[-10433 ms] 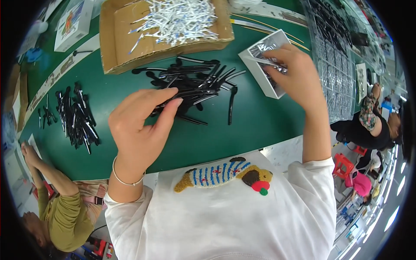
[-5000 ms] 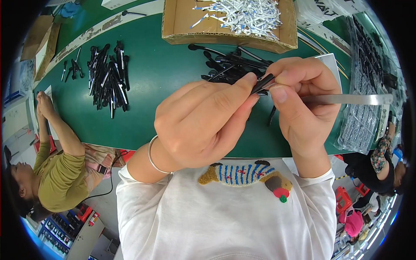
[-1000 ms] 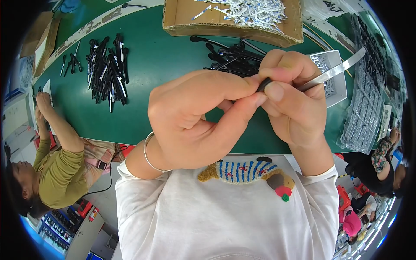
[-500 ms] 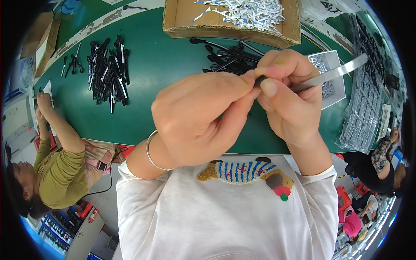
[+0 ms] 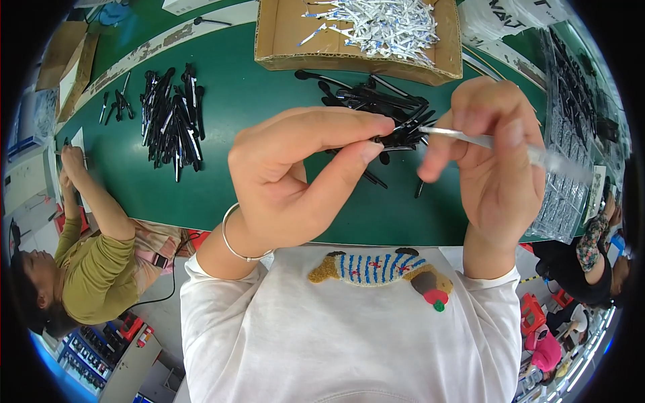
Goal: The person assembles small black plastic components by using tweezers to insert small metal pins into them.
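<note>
My left hand pinches a small black piece between thumb and forefinger; most of it is hidden by the fingertips. To its right, my right hand holds a flat silver metal tool with a narrow tip, its far end smeared by motion. That hand's forefinger and thumb are apart, and the tool lies across the fingers. Behind both hands lies a pile of slim black stick-like parts with rounded ends. The two hands are apart from each other.
A cardboard box of white and blue strips stands at the back. Another pile of black parts lies left, with a few loose parts beyond. Clear plastic trays lie right. A co-worker sits at the left.
My hands have parted: the right has moved right and its forefinger and thumb have let go of the black piece. The silver tool's tip has swung into sight.
</note>
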Demonstrator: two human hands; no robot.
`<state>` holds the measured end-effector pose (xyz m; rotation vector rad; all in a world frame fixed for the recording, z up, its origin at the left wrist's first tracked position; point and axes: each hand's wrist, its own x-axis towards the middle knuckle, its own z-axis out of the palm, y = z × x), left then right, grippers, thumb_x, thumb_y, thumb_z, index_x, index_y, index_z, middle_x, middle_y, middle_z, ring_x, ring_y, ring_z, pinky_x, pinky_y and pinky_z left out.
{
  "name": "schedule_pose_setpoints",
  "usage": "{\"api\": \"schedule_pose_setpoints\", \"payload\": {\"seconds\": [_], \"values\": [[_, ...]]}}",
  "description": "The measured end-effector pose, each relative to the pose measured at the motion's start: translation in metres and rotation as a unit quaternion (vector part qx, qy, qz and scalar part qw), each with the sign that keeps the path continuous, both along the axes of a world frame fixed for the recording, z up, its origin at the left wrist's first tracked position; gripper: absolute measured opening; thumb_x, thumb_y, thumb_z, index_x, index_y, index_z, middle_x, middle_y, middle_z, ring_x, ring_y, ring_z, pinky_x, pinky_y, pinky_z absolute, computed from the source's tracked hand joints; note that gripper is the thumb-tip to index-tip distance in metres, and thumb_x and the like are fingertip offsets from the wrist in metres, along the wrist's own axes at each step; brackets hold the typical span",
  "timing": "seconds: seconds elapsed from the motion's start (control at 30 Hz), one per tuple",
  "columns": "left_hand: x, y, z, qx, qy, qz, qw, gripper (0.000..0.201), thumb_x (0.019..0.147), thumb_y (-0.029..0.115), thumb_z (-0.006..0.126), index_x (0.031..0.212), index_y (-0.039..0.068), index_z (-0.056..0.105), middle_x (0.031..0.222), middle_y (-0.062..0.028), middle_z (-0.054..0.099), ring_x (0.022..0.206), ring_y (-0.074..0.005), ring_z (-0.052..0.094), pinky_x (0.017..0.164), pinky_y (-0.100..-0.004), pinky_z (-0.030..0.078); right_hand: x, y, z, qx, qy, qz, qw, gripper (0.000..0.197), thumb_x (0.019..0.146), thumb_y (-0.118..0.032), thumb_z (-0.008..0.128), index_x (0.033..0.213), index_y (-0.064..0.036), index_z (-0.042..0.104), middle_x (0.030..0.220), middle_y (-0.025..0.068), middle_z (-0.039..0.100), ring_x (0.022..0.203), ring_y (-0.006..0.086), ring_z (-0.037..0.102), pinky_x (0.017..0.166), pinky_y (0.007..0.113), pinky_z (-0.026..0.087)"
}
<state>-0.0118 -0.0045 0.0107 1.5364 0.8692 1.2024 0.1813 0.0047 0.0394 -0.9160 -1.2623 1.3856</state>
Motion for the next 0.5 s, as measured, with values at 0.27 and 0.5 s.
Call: {"api": "schedule_pose_setpoints", "payload": {"seconds": [0.27, 0.5], "values": [[-0.004, 0.005, -0.004, 0.105, -0.016, -0.019, 0.994, 0.016, 0.081, -0.008, 0.058, 0.097, -0.009, 0.058, 0.096, -0.0251, 0.064, 0.095, -0.0354, 0.063, 0.086, -0.0442, 0.051, -0.001, -0.01, -0.009, 0.254, -0.106, 0.07, 0.959, 0.013, 0.08, 0.008, 0.059, 0.088, 0.0001, 0.051, 0.094, 0.0196, 0.058, 0.089, 0.0335, 0.065, 0.077, 0.041, 0.056], [-0.007, 0.003, -0.006, 0.155, -0.01, -0.018, 0.988, 0.018, 0.08, -0.009, 0.058, 0.098, -0.008, 0.058, 0.096, -0.0239, 0.063, 0.095, -0.0379, 0.063, 0.086, -0.0485, 0.05, -0.007, -0.018, -0.011, 0.297, -0.122, 0.049, 0.946, 0.014, 0.083, 0.008, 0.055, 0.091, -0.0018, 0.05, 0.099, 0.0228, 0.058, 0.091, 0.0362, 0.064, 0.077, 0.042, 0.056]]}}
